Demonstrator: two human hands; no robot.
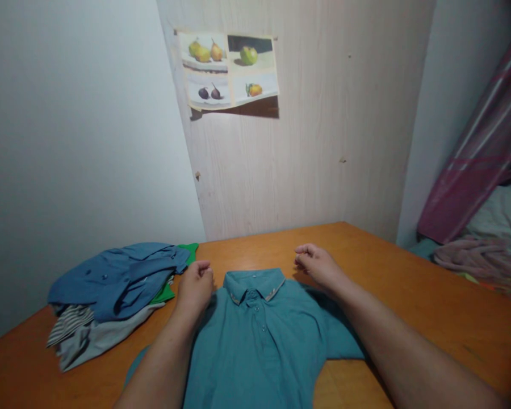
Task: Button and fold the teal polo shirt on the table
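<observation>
A teal polo shirt (255, 346) lies front up and spread out on the orange-brown table (409, 318), its buttoned collar pointing away from me. My left hand (196, 287) is over the shoulder on the left of the collar, fingers curled in and no cloth seen in them. Over the opposite shoulder is my right hand (317, 264), its fingers also bent toward the thumb with nothing visible between them. Both hands appear raised off the fabric. My forearms cover parts of the two sleeves, and the shirt's lower end runs out of view.
On the left of the table sits a loose heap of clothes: a blue buttoned garment (123, 278) over green, striped and grey pieces. A fruit picture sheet (230, 71) hangs on the wall behind. To the right are a pink curtain (472, 153) and rumpled bedding (481, 258).
</observation>
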